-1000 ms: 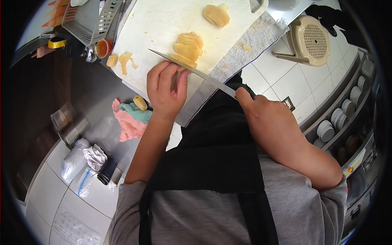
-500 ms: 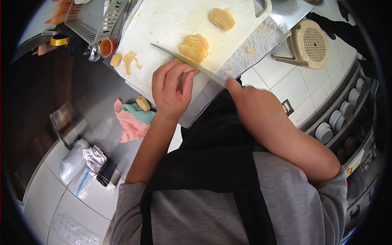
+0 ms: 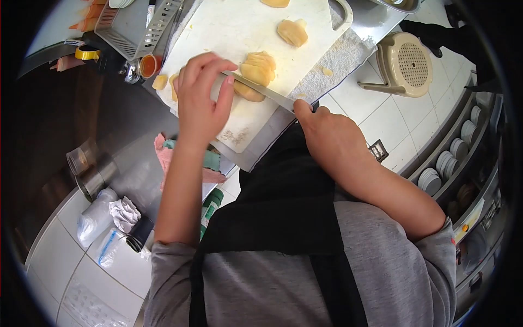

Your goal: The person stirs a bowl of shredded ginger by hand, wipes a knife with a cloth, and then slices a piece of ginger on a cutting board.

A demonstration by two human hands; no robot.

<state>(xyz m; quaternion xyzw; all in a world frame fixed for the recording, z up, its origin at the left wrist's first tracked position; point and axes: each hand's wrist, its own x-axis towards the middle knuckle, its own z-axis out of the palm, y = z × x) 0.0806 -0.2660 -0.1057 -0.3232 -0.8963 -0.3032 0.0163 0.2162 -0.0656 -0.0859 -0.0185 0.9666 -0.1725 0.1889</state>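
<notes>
My right hand grips a kitchen knife by its handle, the blade pointing left and away from me over the white cutting board. Under the blade lies a piece of peeled potato, with a fanned pile of potato slices just beyond. My left hand is off the potato, thumb and fingers apart on either side of the knife tip. Another sliced bunch sits farther up the board. Small offcuts lie at the board's left edge, partly behind my left hand.
A white towel runs under the board. A pink and teal cloth lies behind my left forearm. A plastic basket and a cup of orange-red contents stand at left. A beige stool and stacked white dishes are at right.
My left hand has let go of the potato and moved left and away from me, its fingers spreading near the knife tip. The knife has shifted slightly left and nearer to me.
</notes>
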